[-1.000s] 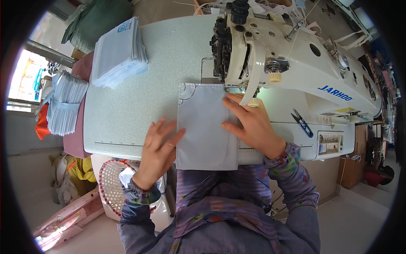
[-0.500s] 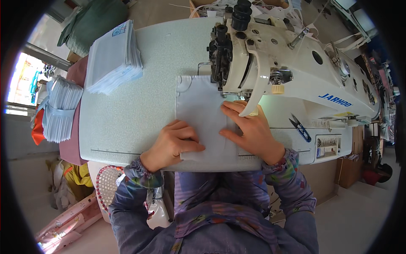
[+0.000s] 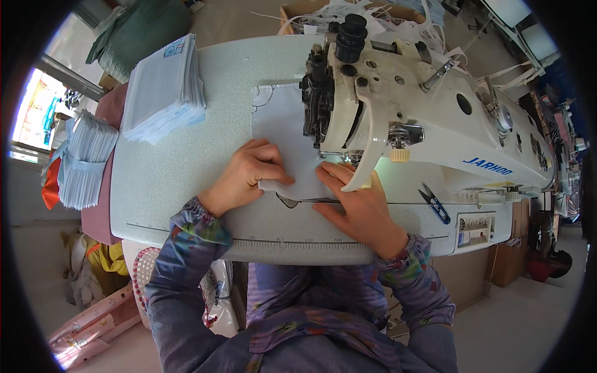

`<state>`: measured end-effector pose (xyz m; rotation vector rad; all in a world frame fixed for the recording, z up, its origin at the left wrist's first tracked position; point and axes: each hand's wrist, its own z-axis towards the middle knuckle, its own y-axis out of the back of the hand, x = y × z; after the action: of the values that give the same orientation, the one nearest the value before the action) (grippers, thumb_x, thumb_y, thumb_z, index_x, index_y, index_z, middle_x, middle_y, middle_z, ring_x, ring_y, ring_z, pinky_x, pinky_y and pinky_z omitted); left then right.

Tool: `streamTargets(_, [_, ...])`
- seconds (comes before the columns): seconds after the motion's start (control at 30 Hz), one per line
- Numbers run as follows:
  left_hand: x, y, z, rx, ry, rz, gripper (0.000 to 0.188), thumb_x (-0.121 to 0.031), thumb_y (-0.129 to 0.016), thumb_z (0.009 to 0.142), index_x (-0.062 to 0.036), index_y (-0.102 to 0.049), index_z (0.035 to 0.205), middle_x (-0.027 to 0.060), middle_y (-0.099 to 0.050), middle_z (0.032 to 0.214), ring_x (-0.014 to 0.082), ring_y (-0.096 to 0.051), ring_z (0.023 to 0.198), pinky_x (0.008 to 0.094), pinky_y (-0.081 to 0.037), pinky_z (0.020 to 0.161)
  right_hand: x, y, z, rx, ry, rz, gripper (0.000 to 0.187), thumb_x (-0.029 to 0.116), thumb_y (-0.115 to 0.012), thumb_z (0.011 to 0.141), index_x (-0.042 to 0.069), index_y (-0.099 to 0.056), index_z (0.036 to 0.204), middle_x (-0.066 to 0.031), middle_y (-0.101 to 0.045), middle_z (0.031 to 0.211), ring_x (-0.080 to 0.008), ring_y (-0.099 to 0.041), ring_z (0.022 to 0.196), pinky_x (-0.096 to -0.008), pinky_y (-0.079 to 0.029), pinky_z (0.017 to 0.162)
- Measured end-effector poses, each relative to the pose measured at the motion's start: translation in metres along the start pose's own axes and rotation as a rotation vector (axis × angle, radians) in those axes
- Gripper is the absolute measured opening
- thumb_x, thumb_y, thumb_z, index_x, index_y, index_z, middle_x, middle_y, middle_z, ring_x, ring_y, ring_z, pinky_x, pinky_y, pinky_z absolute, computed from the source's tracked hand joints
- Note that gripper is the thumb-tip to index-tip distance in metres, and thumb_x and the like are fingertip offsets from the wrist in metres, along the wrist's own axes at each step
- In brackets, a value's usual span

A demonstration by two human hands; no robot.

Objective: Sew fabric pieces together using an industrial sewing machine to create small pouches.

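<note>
A pale blue-white piece of fabric (image 3: 280,127) lies flat on the table, its right edge beneath the head of a white sewing machine (image 3: 423,112). At its near left corner my left hand (image 3: 242,175) is closed, the edge pinched between thumb and curled fingers. To the right, my right hand (image 3: 360,208) rests with fingers stretched, fingertips on the fabric just in front of the needle area. The machine's curved guard partly covers those fingers. Where the needle meets the fabric is hidden by the machine head.
A stack of folded light fabric pieces (image 3: 163,90) stands at the table's far left. Beyond it is a tied bundle of similar pieces (image 3: 84,165). Blue thread snips (image 3: 435,204) and a small tray of bobbins (image 3: 476,230) sit to the right. Behind the machine is a box of white strips (image 3: 385,15).
The fabric has slid away from me under the machine, so its near edge is farther from the table's front. Both hands have gone forward with it.
</note>
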<state>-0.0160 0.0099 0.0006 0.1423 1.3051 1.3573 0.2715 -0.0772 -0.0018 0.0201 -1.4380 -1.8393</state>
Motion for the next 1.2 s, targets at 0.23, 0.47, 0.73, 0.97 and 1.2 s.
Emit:
streamTargets(0.23, [0.001,-0.005,0.006,-0.071,0.004,0.091,0.045,0.007,-0.072,0.063,-0.0143,-0.086,0.100,0.0026,-0.065,0.088,0.0280,-0.065,0.088,0.0414,-0.056,0.081,0.003,-0.001,0.000,-0.028,0.000,-0.012,0.062,0.028,-0.087,0.090,0.002,-0.068,0.143,-0.0107,-0.066,0.144,-0.0351,-0.065,0.126,-0.0489,-0.050,0.107])
streamTargets(0.47, [-0.033,-0.025,0.006,-0.098,0.036,0.295,0.044,0.001,-0.074,0.069,-0.0146,-0.086,0.108,0.0028,-0.059,0.085,0.0263,-0.062,0.082,0.0393,-0.056,0.074,0.001,-0.005,-0.003,-0.055,-0.010,0.014,0.056,0.020,-0.082,0.093,0.002,-0.067,0.144,-0.0123,-0.069,0.143,-0.0341,-0.066,0.125,-0.0483,-0.049,0.107])
streamTargets(0.73, [-0.066,-0.054,0.006,-0.213,0.119,0.472,0.045,-0.005,-0.073,0.076,-0.0146,-0.084,0.119,0.0017,-0.060,0.088,0.0246,-0.067,0.087,0.0376,-0.061,0.081,-0.003,-0.002,-0.002,-0.088,-0.036,0.052,0.048,-0.002,-0.069,0.094,0.005,-0.070,0.142,-0.0124,-0.072,0.141,-0.0354,-0.067,0.123,-0.0465,-0.050,0.105])
streamTargets(0.97, [-0.035,-0.038,0.008,-0.197,0.075,0.330,0.040,-0.006,-0.072,0.076,-0.0137,-0.084,0.113,0.0022,-0.068,0.093,0.0293,-0.073,0.096,0.0427,-0.062,0.103,-0.008,-0.005,-0.003,-0.111,-0.009,0.089,0.049,-0.008,-0.065,0.091,0.005,-0.073,0.138,-0.0116,-0.072,0.140,-0.0369,-0.070,0.119,-0.0478,-0.053,0.103])
streamTargets(1.2, [-0.015,-0.032,0.026,-0.235,0.033,0.366,0.034,-0.007,-0.076,0.075,-0.0154,-0.085,0.107,0.0001,-0.066,0.091,0.0255,-0.071,0.092,0.0377,-0.062,0.080,-0.004,-0.008,-0.004,-0.099,-0.053,0.043,0.051,-0.010,-0.065,0.089,0.005,-0.073,0.137,-0.0118,-0.072,0.139,-0.0391,-0.071,0.118,-0.0483,-0.055,0.102])
